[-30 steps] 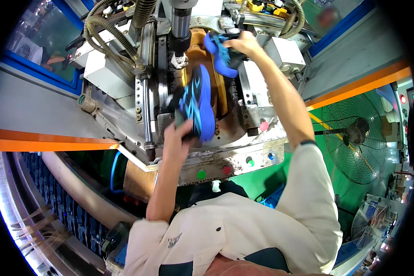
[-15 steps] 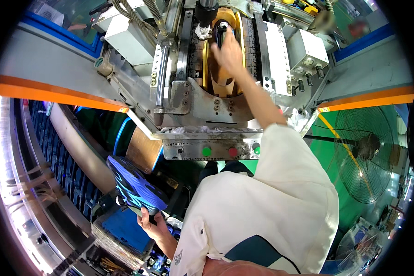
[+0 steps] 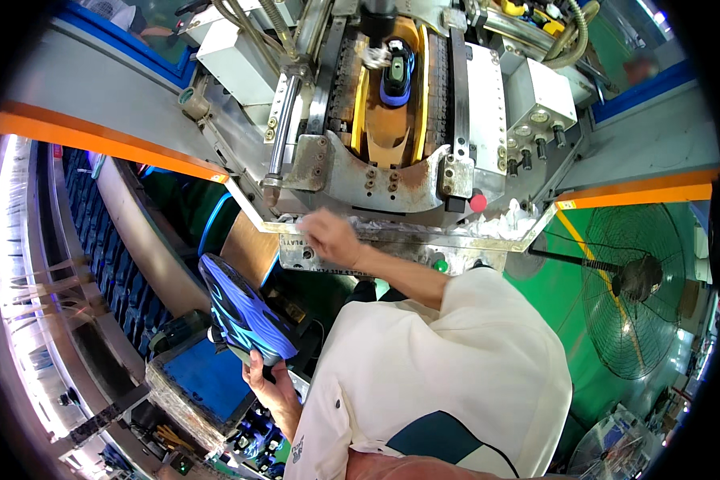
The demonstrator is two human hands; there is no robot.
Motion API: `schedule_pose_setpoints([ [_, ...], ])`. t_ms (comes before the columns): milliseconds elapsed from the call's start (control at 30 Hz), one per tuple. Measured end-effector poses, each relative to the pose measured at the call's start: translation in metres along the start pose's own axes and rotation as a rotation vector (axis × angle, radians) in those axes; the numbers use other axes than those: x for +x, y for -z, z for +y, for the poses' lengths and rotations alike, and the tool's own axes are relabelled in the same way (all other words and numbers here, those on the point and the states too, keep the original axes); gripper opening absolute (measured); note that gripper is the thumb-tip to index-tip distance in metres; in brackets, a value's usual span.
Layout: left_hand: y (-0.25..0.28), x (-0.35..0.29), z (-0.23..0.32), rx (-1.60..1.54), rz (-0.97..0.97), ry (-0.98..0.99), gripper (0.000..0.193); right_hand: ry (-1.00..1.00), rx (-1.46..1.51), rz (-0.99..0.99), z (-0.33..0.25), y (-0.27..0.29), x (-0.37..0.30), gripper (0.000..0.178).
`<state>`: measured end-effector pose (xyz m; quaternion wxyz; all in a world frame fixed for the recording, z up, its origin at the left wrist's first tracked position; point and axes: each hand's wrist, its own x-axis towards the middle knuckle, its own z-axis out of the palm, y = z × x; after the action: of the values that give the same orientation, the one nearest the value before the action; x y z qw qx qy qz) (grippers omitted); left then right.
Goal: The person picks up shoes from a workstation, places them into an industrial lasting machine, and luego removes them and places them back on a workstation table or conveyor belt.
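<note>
My left hand (image 3: 269, 386) grips a blue and black shoe (image 3: 244, 310) by its lower end, the patterned sole turned up, at the left of my body. Motion blurs my right hand (image 3: 330, 238); it is over the front edge of the machine, by the left end of the control panel (image 3: 360, 262), and its fingers cannot be made out. Inside the machine, another blue and black shoe (image 3: 397, 74) lies in a brown cradle (image 3: 388, 132) between yellow side walls. A dark press rod (image 3: 378, 22) with a whitish wrapped tip is beside that shoe.
A blue-topped stand (image 3: 216, 380) and several shoes (image 3: 258, 436) are at the lower left, near a conveyor (image 3: 108, 296). A caged fan (image 3: 636, 272) stands at the right. Orange-edged frame bars (image 3: 108, 142) flank the machine, and gauges and knobs (image 3: 536, 132) sit on its right.
My right hand has left the cradle and come back toward me and left, over the panel. The shoe in the machine is now uncovered. My left hand still holds its shoe.
</note>
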<state>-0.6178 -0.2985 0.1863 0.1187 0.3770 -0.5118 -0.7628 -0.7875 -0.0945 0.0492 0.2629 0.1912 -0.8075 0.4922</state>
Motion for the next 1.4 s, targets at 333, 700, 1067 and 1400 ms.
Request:
schedule_pose_setpoints([
  [333,-0.016,0.011,-0.014,-0.113,-0.032,0.027,0.058,-0.014,-0.054,0.674,0.027,0.263,0.363,0.035],
  [700,-0.011,-0.025,-0.014,-0.177,0.055,0.029,0.044,-0.209,-0.160,0.500,0.136,0.256,0.329,0.038],
  [1067,0.081,-0.109,-0.075,-0.397,0.275,0.069,0.032,-0.370,-0.366,0.159,0.273,0.253,0.332,0.042],
  [1400,0.200,-0.138,-0.117,-0.700,0.802,-0.057,0.026,-0.310,-0.687,0.313,0.071,0.241,0.373,0.050],
])
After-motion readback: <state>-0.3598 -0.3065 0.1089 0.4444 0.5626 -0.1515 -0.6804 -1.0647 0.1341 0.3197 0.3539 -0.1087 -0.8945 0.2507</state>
